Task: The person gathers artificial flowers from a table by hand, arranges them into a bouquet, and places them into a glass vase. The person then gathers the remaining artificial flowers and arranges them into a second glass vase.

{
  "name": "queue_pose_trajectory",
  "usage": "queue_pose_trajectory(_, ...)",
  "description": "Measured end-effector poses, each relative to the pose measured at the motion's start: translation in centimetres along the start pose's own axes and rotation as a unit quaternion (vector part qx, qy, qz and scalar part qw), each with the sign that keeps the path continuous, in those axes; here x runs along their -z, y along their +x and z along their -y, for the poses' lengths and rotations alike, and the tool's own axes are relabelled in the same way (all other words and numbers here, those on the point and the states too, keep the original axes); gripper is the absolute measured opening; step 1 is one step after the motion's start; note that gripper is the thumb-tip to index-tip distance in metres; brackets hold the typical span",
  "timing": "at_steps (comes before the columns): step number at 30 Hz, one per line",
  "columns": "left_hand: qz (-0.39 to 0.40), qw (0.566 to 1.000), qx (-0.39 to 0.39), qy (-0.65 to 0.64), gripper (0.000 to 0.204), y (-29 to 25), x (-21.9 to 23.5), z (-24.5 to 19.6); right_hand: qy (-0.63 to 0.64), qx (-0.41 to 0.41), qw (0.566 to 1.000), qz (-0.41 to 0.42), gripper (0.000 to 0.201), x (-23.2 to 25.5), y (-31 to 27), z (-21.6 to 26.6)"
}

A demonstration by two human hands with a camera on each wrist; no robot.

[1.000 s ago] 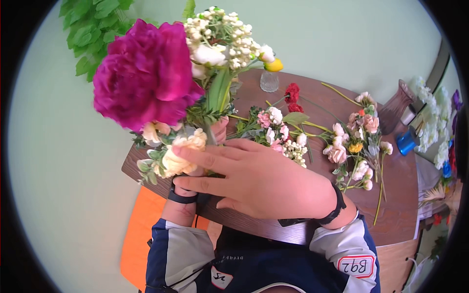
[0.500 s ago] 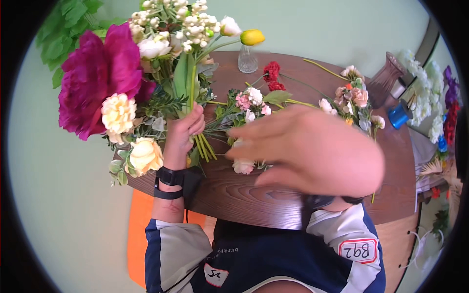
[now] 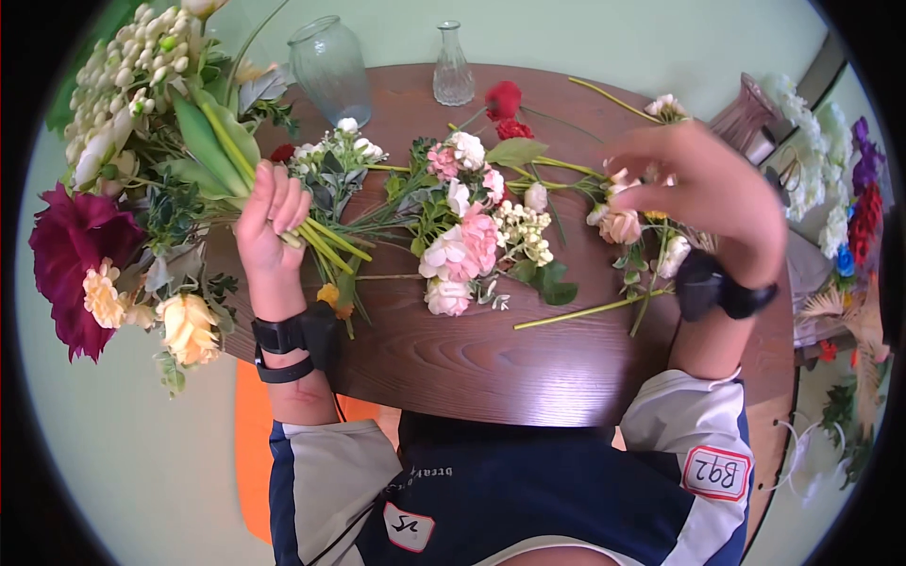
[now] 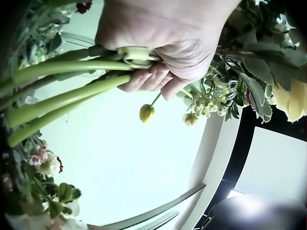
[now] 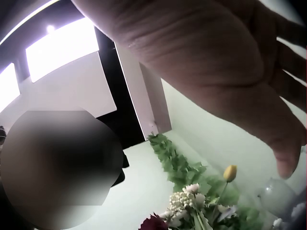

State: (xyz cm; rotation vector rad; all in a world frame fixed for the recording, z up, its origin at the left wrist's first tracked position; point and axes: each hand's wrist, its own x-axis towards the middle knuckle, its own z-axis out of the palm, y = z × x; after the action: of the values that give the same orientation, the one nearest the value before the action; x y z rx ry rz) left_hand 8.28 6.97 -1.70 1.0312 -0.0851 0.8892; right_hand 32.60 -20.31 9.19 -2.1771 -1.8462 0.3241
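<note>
In the head view my left hand point(image 3: 272, 219) grips a large bouquet point(image 3: 206, 141) by its green stems point(image 3: 330, 250), whose cut ends stick out to the right of the fist. A dark magenta peony point(image 3: 83, 259), cream roses point(image 3: 189, 328) and white berry sprigs point(image 3: 132, 68) crowd its left side. The left wrist view shows the fingers curled round the stems, with a yellow tulip bud point(image 4: 147, 113) beyond. My right hand point(image 3: 713, 193) hovers over the pale pink roses point(image 3: 619, 226) at the table's right, fingers loosely extended and holding nothing.
Pink and white flowers point(image 3: 453, 259) lie mid-table point(image 3: 453, 368), with red carnations point(image 3: 504, 99) behind. A wide glass vase point(image 3: 330, 75), a small clear vase point(image 3: 454, 80) and a brownish ribbed vase point(image 3: 746, 108) stand along the back. More flowers point(image 3: 864, 222) are at far right.
My left hand has carried the bouquet left and lowered it away from the table's middle. My right hand has left the bouquet's blooms and swung right over the table. The wide glass vase has come into view.
</note>
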Motion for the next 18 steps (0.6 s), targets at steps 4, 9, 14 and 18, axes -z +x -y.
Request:
queue_pose_trajectory(4, -0.021, 0.999, 0.026, -0.027, 0.027, 0.0, 0.1, 0.4, 0.008, 0.018, 0.994, 0.111, 0.047, -6.1, 4.8, -2.7)
queue_pose_trajectory(9, -0.006, 0.997, 0.070, -0.042, 0.022, 0.0, -0.1, 1.9, 0.132, 0.080, 0.973, 0.171, 0.057, -11.6, 7.4, -4.8)
queue_pose_trajectory(14, 0.016, 0.990, 0.137, -0.006, 0.027, -0.5, -0.6, 2.6, 0.218, 0.132, 0.950, 0.178, 0.038, -11.9, 8.0, -4.8)
queue_pose_trajectory(18, 0.024, 0.986, 0.162, 0.035, 0.024, -0.8, -1.6, 2.7, 0.207, 0.098, 0.971, 0.074, 0.027, -6.7, 6.2, -4.0)
